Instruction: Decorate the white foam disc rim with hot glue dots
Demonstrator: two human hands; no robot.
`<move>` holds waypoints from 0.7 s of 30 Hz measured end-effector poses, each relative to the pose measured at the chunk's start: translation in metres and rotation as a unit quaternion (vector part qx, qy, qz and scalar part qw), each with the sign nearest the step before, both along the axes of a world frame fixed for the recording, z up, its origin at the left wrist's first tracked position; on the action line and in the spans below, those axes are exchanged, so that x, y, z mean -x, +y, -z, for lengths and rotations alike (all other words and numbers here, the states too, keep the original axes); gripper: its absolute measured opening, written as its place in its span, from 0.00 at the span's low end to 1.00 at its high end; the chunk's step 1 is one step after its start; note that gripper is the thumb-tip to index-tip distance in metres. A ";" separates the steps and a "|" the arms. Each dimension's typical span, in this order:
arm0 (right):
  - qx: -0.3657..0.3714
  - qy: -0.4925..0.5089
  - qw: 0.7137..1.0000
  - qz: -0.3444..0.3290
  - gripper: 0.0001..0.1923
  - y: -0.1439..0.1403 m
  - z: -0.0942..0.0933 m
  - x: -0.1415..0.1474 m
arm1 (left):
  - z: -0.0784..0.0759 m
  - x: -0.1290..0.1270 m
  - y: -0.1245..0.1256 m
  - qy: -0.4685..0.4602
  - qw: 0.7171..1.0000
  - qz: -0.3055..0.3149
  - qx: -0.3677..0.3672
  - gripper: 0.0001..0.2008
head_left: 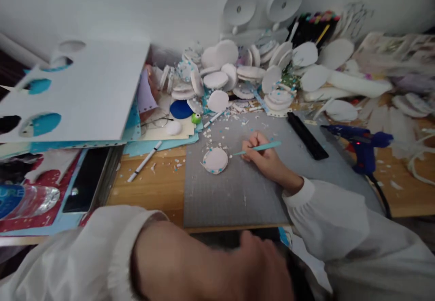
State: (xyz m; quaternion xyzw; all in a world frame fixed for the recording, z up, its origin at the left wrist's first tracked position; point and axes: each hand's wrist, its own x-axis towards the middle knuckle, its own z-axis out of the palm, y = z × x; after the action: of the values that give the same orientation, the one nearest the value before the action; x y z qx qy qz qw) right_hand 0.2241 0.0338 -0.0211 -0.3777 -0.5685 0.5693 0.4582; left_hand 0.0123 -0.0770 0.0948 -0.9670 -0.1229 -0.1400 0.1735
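My right hand (260, 153) is closed in a pinch around a slim teal tool (270, 146) with a thin pointed tip. The tip reaches left, close to the edge of a small round white disc (216, 159) dotted with blue and white bits along its rim. That disc lies flat on the grey cutting mat (231, 196). Low in the view, in front of the table's edge, my left hand (261, 260) is smeared by motion. Its fingers cannot be made out, nor whether anything is in them.
Many white padded discs (215, 80) are heaped behind the mat. A blue glue gun (365, 144) with a red light and a black bar (307, 135) are at right. At left are a white board with round holes (98, 88), a marker (145, 161), a phone (89, 178) and a bottle (29, 201).
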 end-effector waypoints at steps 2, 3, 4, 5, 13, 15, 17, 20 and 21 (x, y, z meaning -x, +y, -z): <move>-0.011 -0.003 1.000 -0.011 0.15 -0.001 0.001 0.000 | -0.009 0.006 0.017 -0.019 0.984 0.173 -0.042 0.11; -0.018 -0.004 1.000 -0.016 0.15 -0.002 0.000 0.000 | -0.008 0.008 0.024 -0.003 0.989 0.145 -0.021 0.12; -0.024 -0.004 0.999 -0.022 0.14 -0.003 0.000 0.001 | -0.005 0.010 0.028 -0.001 0.994 0.110 0.004 0.12; -0.028 -0.004 0.999 -0.027 0.14 -0.005 -0.001 0.001 | 0.002 0.011 0.030 0.002 0.995 0.094 0.026 0.11; -0.075 -0.039 0.995 -0.045 0.12 -0.016 -0.007 0.011 | 0.059 0.004 0.026 -0.014 0.988 -0.107 0.109 0.20; -0.078 -0.051 0.994 -0.058 0.11 -0.020 -0.006 0.012 | 0.065 0.000 0.026 0.003 0.980 -0.150 0.131 0.23; -0.077 -0.061 0.993 -0.064 0.11 -0.022 -0.005 0.012 | 0.071 -0.004 0.026 0.020 0.972 -0.179 0.153 0.24; -0.075 -0.068 0.993 -0.061 0.11 -0.024 -0.005 0.012 | 0.080 -0.007 0.025 0.023 0.964 -0.194 0.179 0.26; -0.074 -0.070 0.993 -0.060 0.11 -0.024 -0.005 0.012 | 0.083 -0.007 0.025 0.023 0.963 -0.194 0.187 0.26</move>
State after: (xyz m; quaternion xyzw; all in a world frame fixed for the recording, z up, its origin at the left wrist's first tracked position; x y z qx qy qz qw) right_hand 0.2122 0.0103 -0.0162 -0.3469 -0.6615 0.5240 0.4093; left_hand 0.0193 -0.0516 0.0119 -0.9427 -0.3285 -0.0558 0.0157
